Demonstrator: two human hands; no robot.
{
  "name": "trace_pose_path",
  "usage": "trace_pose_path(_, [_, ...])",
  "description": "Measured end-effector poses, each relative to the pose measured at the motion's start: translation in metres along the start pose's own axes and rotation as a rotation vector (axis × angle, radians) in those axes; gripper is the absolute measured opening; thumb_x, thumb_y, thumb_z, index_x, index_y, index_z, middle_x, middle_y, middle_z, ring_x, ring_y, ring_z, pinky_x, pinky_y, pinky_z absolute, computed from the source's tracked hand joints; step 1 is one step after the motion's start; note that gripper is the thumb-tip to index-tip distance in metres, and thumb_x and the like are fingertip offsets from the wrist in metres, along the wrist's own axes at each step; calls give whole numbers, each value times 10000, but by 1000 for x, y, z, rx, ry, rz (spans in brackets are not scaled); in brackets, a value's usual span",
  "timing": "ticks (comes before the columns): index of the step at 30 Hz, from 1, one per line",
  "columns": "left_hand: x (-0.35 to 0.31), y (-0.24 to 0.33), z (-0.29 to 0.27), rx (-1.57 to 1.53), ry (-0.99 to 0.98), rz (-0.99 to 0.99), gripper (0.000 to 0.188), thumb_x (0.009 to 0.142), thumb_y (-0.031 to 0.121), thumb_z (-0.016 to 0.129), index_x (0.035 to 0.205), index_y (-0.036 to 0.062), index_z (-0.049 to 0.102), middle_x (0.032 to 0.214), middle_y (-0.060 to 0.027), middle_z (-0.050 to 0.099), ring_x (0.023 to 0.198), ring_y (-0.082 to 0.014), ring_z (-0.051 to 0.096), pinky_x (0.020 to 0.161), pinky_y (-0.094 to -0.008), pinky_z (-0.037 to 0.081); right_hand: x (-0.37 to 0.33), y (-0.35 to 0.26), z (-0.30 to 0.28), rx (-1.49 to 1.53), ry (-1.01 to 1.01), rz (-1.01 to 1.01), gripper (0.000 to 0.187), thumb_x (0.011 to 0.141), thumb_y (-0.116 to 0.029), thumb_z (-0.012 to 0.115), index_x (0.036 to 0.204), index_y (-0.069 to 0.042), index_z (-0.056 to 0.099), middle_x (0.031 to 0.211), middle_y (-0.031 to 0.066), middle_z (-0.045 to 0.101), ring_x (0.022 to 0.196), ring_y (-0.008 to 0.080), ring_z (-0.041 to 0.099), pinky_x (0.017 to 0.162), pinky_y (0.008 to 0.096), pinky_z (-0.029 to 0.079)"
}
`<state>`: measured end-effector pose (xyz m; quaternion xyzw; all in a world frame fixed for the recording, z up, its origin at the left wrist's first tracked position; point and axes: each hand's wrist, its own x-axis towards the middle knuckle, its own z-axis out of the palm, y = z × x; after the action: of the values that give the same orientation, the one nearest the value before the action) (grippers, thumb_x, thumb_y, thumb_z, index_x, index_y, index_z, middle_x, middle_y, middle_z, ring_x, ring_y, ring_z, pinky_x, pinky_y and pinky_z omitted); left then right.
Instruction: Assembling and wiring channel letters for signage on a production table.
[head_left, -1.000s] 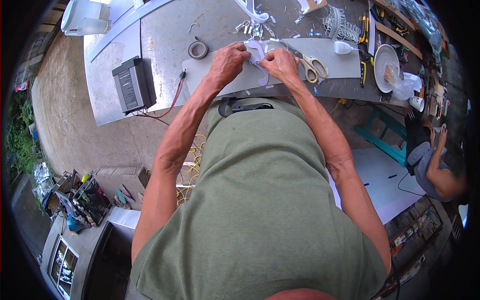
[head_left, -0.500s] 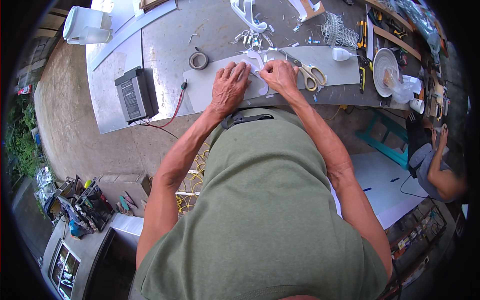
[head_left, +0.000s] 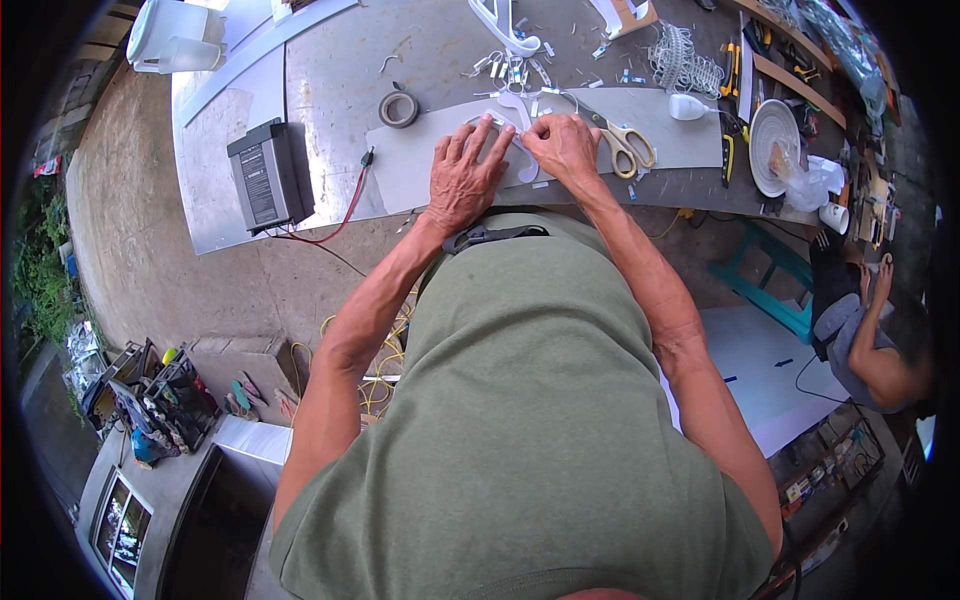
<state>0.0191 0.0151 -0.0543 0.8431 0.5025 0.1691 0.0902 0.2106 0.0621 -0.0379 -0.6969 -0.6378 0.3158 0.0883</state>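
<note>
A white curved flat piece (head_left: 527, 169) lies on the grey sheet (head_left: 412, 160) in front of me. My left hand (head_left: 464, 180) is open, palm down on the sheet. Its fingers are apart, and the tips nearest the piece touch its left side. From the right, my right hand (head_left: 562, 146) is closed in a pinch above the piece; what sits between thumb and forefinger is too small to name. Just right of that hand lie scissors (head_left: 628, 150) with pale handles. Small white modules with wires (head_left: 512, 70) are heaped beyond both hands.
A roll of tape (head_left: 398, 109) and a black power unit (head_left: 266, 178) are on the left. To the right are a white bottle (head_left: 686, 107), coiled strips (head_left: 684, 62), pliers (head_left: 728, 160) and a round white plate (head_left: 774, 145). Another person (head_left: 868, 335) sits beside a teal stool (head_left: 765, 275).
My left hand's fingers have spread and shifted slightly right. My right hand stays pinched in nearly the same place. The whole view has tilted a little.
</note>
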Motion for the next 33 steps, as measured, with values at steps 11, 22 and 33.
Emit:
trace_pose_path(11, [0,5,3,92,-82,-24,554,916,373,669,1447,305,528,1523,-96,419,1330,-292,430,1052,-481,344,4,14,-10,89,-134,-57,213,866,-272,660,908,-101,781,848,98,749,910,322,673,863,480,448])
trace_pose_path(22, [1,5,3,109,-89,-21,522,944,379,641,1445,286,531,1523,-96,419,1325,-295,427,1038,-484,352,-30,59,-37,91,134,-445,181,875,-56,654,1033,-78,740,1057,73,718,1013,281,609,925,401,476])
trace_pose_path(33, [2,10,2,80,-70,-40,520,922,394,661,1417,272,564,1512,-101,440,1319,-298,431,1034,-487,353,-56,50,-15,143,147,-404,161,853,-93,703,1004,-38,710,848,77,675,876,259,617,803,388,501])
